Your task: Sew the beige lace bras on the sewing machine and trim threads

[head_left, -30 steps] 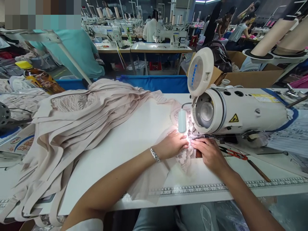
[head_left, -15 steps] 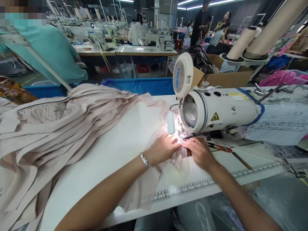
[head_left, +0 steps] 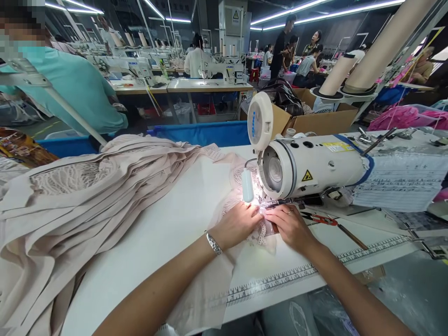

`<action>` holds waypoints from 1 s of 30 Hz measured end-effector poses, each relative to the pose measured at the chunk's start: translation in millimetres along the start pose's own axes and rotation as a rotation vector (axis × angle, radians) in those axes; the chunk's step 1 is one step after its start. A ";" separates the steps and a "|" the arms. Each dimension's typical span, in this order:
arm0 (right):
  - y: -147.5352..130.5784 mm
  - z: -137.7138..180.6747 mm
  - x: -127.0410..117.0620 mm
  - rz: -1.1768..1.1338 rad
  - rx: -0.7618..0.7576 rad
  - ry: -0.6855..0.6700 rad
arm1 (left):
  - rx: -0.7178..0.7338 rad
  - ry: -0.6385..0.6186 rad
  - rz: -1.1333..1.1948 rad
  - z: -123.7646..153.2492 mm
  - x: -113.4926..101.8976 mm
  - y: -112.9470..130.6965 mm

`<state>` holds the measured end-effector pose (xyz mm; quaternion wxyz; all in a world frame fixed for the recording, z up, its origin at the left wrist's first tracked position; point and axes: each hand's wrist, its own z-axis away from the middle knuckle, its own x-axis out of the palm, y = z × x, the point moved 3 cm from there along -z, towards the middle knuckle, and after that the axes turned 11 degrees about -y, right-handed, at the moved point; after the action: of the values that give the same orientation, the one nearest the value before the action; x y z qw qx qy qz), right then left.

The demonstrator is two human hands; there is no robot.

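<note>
Pale pink lace fabric [head_left: 261, 235] lies under the lit needle area of a white sewing machine [head_left: 315, 163]. My left hand [head_left: 238, 224], with a silver bracelet at the wrist, presses the fabric just left of the needle area, fingers bent together on it. On the other side my right hand [head_left: 289, 226], a ring on one finger, pinches the fabric's edge close to the machine's foot. The fingertips of both hands almost meet in the bright light. A small pale lamp [head_left: 247, 185] hangs above my left fingers. Sheer fabric trails under my left forearm to the table's front edge.
Layered pale pink pieces [head_left: 140, 172] are heaped on the left of the white table [head_left: 140, 242]. Red-handled snips [head_left: 324, 219] lie right of my right hand. A measuring tape strip [head_left: 280, 282] runs along the front. Thread cones [head_left: 338, 74] stand behind; a person in turquoise [head_left: 73, 88] sits at left.
The view has tilted up slightly, so everything sits a little lower. My hands stay on the lace fabric by the needle area, with barely any shift.
</note>
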<state>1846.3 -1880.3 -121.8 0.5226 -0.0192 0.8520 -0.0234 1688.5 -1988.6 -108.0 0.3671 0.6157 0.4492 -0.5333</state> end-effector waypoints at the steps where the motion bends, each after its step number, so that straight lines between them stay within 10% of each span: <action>1: 0.8 0.2 1.0 0.005 0.007 -0.006 | -0.002 0.000 -0.005 -0.1 0.6 0.3; 30: -0.6 0.8 1.2 -0.014 0.005 0.013 | -0.022 0.036 -0.063 1.5 8.1 4.7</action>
<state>1846.5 -1881.0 -123.2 0.5169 -0.0237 0.8552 -0.0291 1692.7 -1990.2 -116.3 0.3488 0.6066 0.4807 -0.5285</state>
